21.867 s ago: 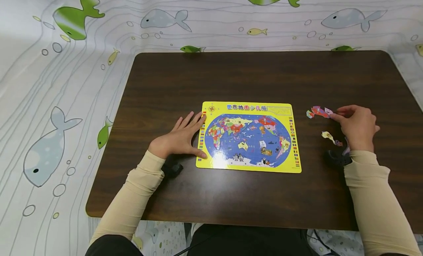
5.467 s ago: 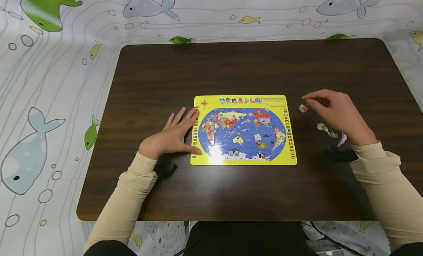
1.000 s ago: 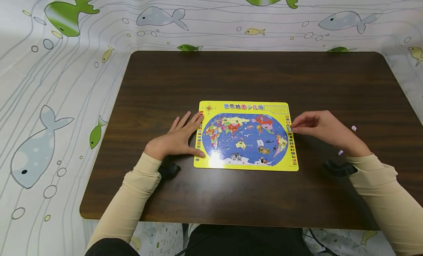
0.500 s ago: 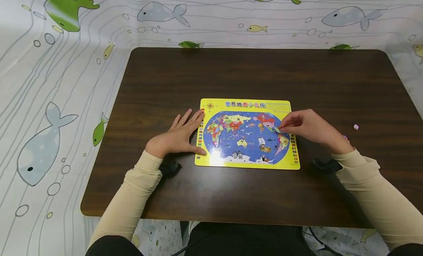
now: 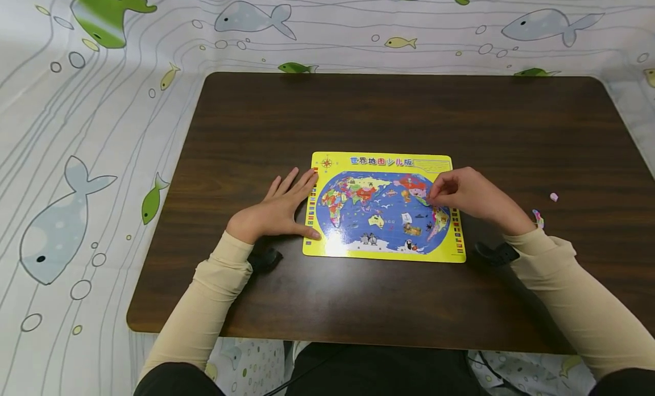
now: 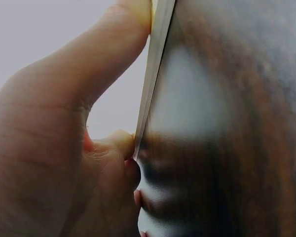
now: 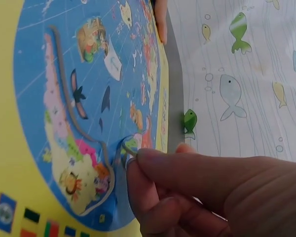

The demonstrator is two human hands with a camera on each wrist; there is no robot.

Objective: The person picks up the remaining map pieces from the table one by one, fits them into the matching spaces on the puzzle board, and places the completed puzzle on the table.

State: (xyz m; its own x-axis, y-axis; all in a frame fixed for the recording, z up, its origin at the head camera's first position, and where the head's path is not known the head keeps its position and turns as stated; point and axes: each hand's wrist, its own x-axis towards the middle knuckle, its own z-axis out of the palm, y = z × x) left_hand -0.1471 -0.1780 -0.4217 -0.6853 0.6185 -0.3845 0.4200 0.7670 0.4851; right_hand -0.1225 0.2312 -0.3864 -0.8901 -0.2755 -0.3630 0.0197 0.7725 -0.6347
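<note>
A yellow-bordered world map puzzle board [image 5: 386,258] lies on the dark wooden table. My left hand [image 5: 276,214] rests along its left edge with fingers spread; the left wrist view shows the thumb [image 6: 108,49] touching the board's edge. Over the map's right part, my right hand [image 5: 468,197] pinches a small puzzle piece [image 7: 129,144] between thumb and forefinger. In the right wrist view this piece sits between the South America piece [image 7: 64,143] and the North America part. The fingers hide some of it.
Two loose bits lie right of the board: a small pink piece [image 5: 554,196] and a narrow colourful piece [image 5: 538,218], partly behind the right wrist. The table [image 5: 358,311] is backed by a fish-print cloth [image 5: 338,44].
Several loose pieces at the right have left the table since the oldest frame. Over the last second my right hand moved left from the board's right edge onto the map, carrying the small piece.
</note>
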